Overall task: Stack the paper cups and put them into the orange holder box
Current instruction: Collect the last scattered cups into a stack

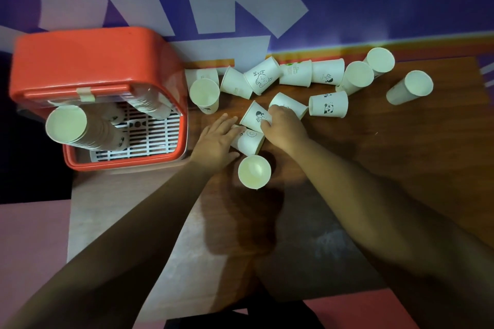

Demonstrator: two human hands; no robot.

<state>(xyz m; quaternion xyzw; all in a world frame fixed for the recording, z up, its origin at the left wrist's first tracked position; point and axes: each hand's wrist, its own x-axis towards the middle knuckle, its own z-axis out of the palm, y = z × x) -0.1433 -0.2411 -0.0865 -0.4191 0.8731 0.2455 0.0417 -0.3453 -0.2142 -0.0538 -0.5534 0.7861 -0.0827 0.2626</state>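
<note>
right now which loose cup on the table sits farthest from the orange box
The upright paper cup at the far right of the wooden table, standing alone, apart from the cluster beside the orange holder box.

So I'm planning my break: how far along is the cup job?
Partly done. Two long stacks already lean inside the orange box. In hand: the right hand grips a cup while the left hand rests on another cup. Left: over a dozen loose cups scattered on the table.
</note>
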